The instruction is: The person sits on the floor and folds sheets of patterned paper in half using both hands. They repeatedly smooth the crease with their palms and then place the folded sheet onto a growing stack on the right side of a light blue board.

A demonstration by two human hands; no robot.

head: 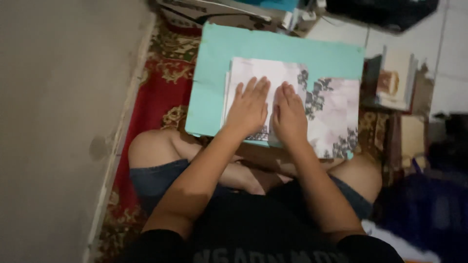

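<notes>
- Far left: bare grey wall (53,122), meeting a red patterned carpet (156,97) along its base.
- Teal board (214,73) lies flat on the carpet, near edge over the person's crossed legs.
- Patterned paper (273,73), pale with dark floral print, lies on the board, folded; a stack of edges shows along its left side.
- Left hand (248,109) lies palm down on the paper's left half, fingers straight and close together, pressing flat; nothing pinched.
- Right hand (288,114) lies just beside it, palm down, fingers together, also pressing flat on the paper; the two hands almost touch.
- The paper extends under both palms and runs out to the right of the right hand, where the dark print shows.
- Right: books (395,80) stand upright beside the board.
- Top: cardboard boxes (219,12), blurred.
</notes>
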